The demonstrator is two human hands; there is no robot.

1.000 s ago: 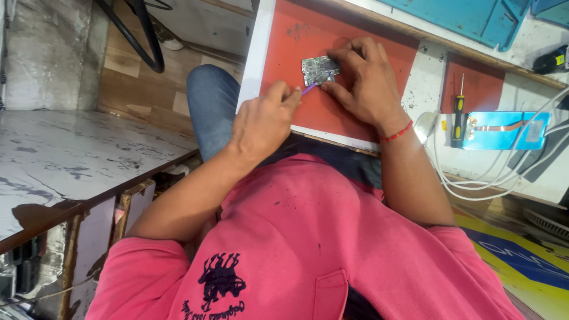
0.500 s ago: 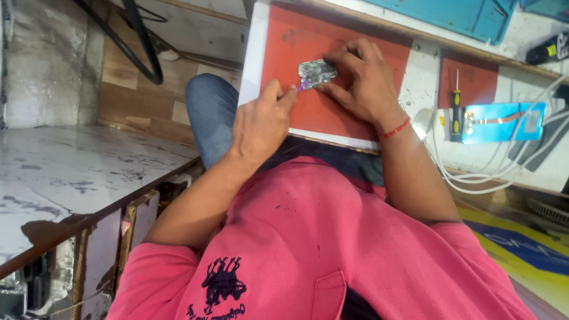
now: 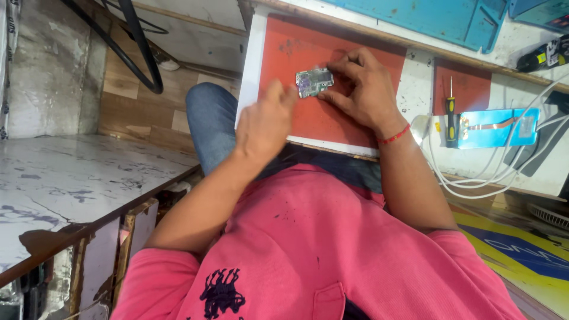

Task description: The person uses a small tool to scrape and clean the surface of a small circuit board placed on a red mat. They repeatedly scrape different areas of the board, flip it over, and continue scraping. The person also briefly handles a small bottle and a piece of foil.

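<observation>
My right hand (image 3: 363, 89), with a red thread at the wrist, pinches a small silver-green circuit board (image 3: 314, 81) and keeps it flat on the red work mat (image 3: 296, 47). My left hand (image 3: 264, 121) is blurred, just left of and below the board, with its fingers curled closed and not touching the board. The thin purple tool that it held against the board a moment ago is hidden behind the hand. My pink shirt and a blue-jeaned knee fill the lower part of the view.
Right of the mat lie a yellow-and-black screwdriver (image 3: 451, 115), a blue phone panel (image 3: 498, 127) and white cables (image 3: 462, 181). A blue tray (image 3: 438, 18) sits behind the mat. A marble counter (image 3: 71, 189) is at the left, with a black cable (image 3: 139, 53) above it.
My left hand has drawn back and down from the board, so the purple tool tip no longer touches it. My right hand stays on the board.
</observation>
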